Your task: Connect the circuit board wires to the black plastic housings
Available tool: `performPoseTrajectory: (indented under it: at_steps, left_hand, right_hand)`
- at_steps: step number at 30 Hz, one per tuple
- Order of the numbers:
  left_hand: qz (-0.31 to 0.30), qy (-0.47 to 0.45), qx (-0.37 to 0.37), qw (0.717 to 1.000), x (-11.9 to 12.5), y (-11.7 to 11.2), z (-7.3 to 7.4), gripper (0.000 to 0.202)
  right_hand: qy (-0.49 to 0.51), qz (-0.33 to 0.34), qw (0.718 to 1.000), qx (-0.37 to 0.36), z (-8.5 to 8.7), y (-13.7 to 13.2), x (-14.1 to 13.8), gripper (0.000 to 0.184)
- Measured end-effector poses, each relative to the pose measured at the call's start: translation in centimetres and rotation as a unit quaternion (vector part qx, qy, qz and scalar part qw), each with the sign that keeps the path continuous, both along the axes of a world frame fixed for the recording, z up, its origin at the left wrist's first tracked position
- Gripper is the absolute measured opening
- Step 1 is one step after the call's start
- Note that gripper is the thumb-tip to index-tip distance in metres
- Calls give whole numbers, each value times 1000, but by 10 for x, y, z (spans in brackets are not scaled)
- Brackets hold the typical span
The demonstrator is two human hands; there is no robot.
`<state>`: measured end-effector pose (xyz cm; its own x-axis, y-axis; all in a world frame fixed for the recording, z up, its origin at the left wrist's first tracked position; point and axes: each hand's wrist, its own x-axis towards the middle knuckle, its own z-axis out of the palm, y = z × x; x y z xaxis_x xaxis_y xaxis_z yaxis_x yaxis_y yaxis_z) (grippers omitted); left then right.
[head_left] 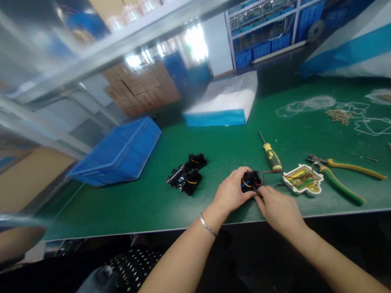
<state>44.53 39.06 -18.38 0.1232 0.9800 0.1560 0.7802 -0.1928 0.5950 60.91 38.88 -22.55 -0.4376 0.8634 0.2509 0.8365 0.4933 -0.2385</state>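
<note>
My left hand (pixel 232 189) is closed around a small black plastic housing (pixel 250 181) with a blue part and coloured wires in it. At the housing's lower right edge, the fingers of my right hand (pixel 280 205) are pinched together; what lies between them is hidden. A red wire (pixel 268 172) runs from the housing to a white-rimmed, shaped piece with a yellow-green circuit board (pixel 304 179). Behind my right hand lies a yellow and grey screwdriver (pixel 271 156). Green and yellow-handled cutting pliers (pixel 341 174) rest beside the circuit board piece.
Several black housings (pixel 187 174) lie left of my hands on the green table (pixel 136 211). Behind them are a blue crate (pixel 117 153) and a white-and-blue package (pixel 222 99). Screws (pixel 339 116) and white wire loops (pixel 378 126) lie right. Another person's gloved hand (pixel 92 292) is at lower left.
</note>
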Motion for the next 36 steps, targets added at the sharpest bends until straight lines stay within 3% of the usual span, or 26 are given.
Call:
performPoseTrajectory:
  at_steps: [8,14,18,22,27,31,36]
  left_hand:
    - [-20,76,36,996,-1,-2,-5,60]
    - [-37,132,43,990,-9,6,-7,58]
    - [-9,140,55,989,-8,10,-10,58]
    - [14,155,59,986,-5,10,-11,57]
    - [11,165,70,984,-4,8,-12,57]
    - [15,166,78,983,-5,8,-13,57]
    - [37,171,65,982,-3,11,-13,53]
  right_hand:
    - [23,17,998,-54,3,11,2,31]
    - [38,11,999,-27,-3,9,-1,30]
    - [24,12,999,26,-3,5,5,28]
    - [-7,13,997,75,7,-4,12,22]
    - [-52,-16,996,69,26,-16,15,20]
    - [-37,26,995,84,34,-11,18,18]
    - [47,63,997,-2,20,-11,15,24]
